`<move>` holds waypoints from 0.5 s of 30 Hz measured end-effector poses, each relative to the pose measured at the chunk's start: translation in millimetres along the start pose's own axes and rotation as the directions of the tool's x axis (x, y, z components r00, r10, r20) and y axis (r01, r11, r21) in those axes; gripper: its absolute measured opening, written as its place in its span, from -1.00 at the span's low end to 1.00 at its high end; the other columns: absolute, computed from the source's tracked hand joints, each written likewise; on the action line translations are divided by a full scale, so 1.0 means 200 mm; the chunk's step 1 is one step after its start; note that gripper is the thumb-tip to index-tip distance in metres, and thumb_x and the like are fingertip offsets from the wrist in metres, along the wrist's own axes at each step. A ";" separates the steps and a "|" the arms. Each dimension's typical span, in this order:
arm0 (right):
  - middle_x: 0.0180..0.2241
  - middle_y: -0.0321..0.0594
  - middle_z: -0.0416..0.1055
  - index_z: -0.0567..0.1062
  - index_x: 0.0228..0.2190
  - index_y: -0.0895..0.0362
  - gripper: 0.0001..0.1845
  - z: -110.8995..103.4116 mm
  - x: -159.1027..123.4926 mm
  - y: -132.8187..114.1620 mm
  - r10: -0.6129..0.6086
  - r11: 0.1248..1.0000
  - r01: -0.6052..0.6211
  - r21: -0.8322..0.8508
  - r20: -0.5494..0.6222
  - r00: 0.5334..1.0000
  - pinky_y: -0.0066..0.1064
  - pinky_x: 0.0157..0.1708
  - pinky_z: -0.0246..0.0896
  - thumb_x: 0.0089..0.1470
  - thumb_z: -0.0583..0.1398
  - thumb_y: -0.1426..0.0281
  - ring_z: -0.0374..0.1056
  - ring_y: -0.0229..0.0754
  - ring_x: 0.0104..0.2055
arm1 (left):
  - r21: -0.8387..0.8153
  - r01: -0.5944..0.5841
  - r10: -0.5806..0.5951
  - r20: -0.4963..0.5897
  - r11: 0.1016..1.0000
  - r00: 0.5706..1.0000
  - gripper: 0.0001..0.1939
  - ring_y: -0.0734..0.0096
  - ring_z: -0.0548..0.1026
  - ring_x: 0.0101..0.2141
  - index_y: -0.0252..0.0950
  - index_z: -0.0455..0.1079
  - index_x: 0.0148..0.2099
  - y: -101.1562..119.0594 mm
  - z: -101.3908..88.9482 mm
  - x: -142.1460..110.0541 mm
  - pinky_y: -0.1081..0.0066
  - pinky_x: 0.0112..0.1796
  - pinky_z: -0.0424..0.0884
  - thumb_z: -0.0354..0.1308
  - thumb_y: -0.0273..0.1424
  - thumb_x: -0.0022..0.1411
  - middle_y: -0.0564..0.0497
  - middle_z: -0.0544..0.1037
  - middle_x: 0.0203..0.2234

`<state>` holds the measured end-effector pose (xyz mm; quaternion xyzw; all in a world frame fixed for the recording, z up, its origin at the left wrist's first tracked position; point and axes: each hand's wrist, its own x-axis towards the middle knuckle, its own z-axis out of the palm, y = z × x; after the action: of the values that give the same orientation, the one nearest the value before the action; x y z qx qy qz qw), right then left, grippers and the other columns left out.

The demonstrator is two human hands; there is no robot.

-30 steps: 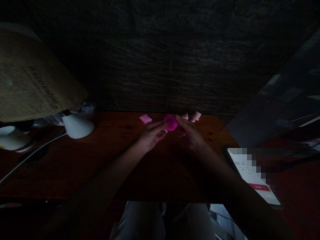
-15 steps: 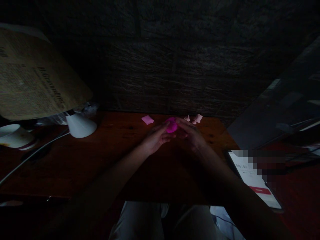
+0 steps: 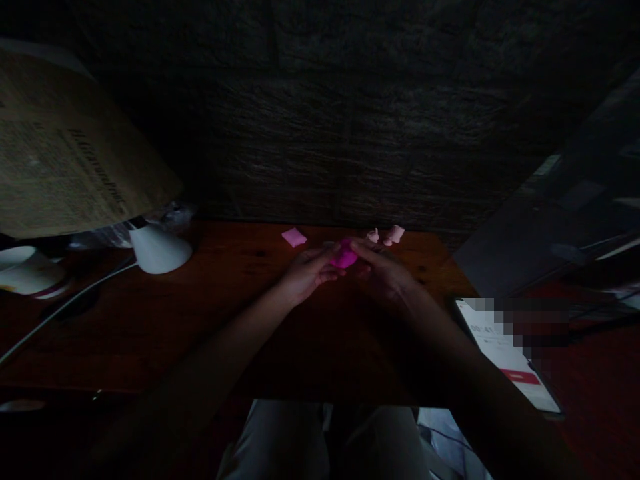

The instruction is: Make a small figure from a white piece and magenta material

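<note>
Between my two hands, above the wooden table [image 3: 240, 320], is a bright magenta lump [image 3: 344, 254] that looks like soft modelling clay. My left hand [image 3: 306, 275] grips its left side, thumb on top and fingers curled beneath. On the other side my right hand [image 3: 383, 268] pinches it with the thumb and fingers. A flat pink square piece [image 3: 294, 237] lies behind my left hand. Pale pink pieces, a small one [image 3: 373, 235] and a thicker one [image 3: 395, 235], rest behind my right hand near the wall. The dim light hides the undersides of my fingers.
At the left stand a lamp with a white conical base [image 3: 159, 250], its cable, a paper cup [image 3: 30, 270] and a large printed brown paper shade or bag [image 3: 75, 153]. A phone [image 3: 505, 357] lies at the right edge. A dark brick wall [image 3: 320, 133] closes off the back.
The magenta lump has been turned and pressed from a rounder shape into a more uneven one. Both hands keep hold of it, their fingers slightly shifted. The view has moved a little.
</note>
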<state>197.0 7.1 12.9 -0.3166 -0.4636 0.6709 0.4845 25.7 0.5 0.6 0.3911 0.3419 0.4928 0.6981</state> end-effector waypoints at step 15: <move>-0.67 -0.47 0.27 0.61 -0.44 0.09 -0.52 0.01 0.01 0.01 -0.063 0.991 0.051 -0.120 -0.102 0.993 -0.49 -0.67 -0.13 -0.23 0.50 -0.03 -0.05 -0.45 -0.67 | -0.061 -0.046 0.047 0.030 0.997 0.998 -0.59 0.62 0.53 -0.51 -0.27 0.58 -0.09 0.00 0.02 -0.01 0.60 -0.46 0.40 0.51 -0.23 0.04 0.07 0.66 -0.39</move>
<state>194.8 7.5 11.7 -0.3661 -0.4848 0.6107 0.5080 28.1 -2.0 2.3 0.3855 0.3068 0.5128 0.7031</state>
